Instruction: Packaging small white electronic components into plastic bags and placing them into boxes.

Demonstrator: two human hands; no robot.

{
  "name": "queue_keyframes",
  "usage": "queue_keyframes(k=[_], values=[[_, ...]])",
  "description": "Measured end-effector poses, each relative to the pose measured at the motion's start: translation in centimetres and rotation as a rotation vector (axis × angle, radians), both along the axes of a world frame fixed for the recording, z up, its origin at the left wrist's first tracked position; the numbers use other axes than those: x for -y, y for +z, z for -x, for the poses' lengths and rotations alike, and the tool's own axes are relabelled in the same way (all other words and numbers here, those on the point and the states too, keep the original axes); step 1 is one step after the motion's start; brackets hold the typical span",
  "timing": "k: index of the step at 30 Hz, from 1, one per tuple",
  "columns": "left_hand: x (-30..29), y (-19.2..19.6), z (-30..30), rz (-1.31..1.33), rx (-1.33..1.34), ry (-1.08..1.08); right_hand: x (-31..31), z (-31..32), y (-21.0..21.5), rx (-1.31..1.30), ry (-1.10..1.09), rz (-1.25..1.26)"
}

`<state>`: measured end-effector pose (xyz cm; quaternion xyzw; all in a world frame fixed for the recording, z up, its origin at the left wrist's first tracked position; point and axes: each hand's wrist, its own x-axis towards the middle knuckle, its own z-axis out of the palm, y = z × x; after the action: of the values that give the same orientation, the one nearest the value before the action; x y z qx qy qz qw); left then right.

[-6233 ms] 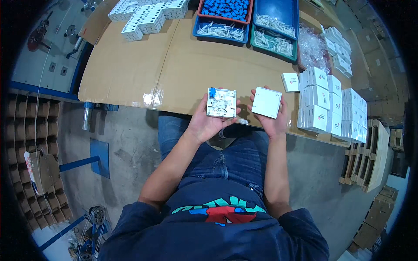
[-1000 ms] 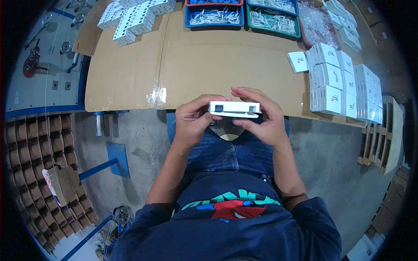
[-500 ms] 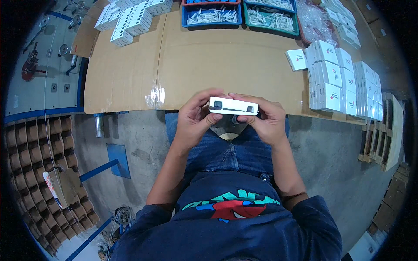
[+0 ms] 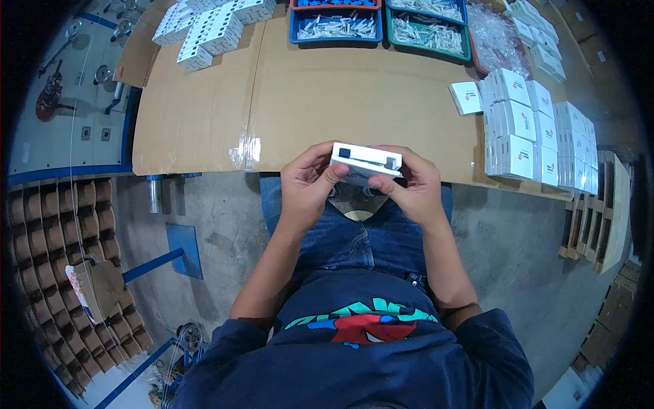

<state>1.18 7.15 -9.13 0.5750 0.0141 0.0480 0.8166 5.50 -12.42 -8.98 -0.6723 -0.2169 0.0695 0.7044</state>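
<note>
Both my hands hold one flat white plastic switch unit edge-on, just above my lap at the near edge of the cardboard-covered table. My left hand grips its left end with the thumb on top. My right hand grips the right end, fingers curled under it. Two dark slots show on the unit's upper edge.
Stacks of small white boxes stand at the table's right. More white boxes lie at the far left. Blue and green bins of small white parts sit at the back. Cardboard tubes fill a rack on the left floor.
Six seconds ago I held two separate white pieces, one in each hand. They have since come together as one unit, which I have kept edge-on between both hands over the last second.
</note>
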Motion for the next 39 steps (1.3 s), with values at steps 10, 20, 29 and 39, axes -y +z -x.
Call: queue_keyframes(k=[10, 20, 29, 39], values=[[1.4, 0.1, -0.2, 0.033, -0.241, 0.204, -0.5, 0.2, -0.2, -0.122, -0.075, 0.133], [2.4, -1.3, -0.6, 0.222, -0.474, 0.179, -2.6, 1.2, 1.8, -0.225, 0.040, 0.435], [2.2, -2.1, -0.5, 0.200, -0.490, 0.208, -3.4, 1.8, 3.3, 0.121, -0.073, 0.702], [2.8, -1.3, -0.2, 0.219, -0.572, 0.187, -3.4, 2.1, 3.9, 0.238, -0.135, 0.715]])
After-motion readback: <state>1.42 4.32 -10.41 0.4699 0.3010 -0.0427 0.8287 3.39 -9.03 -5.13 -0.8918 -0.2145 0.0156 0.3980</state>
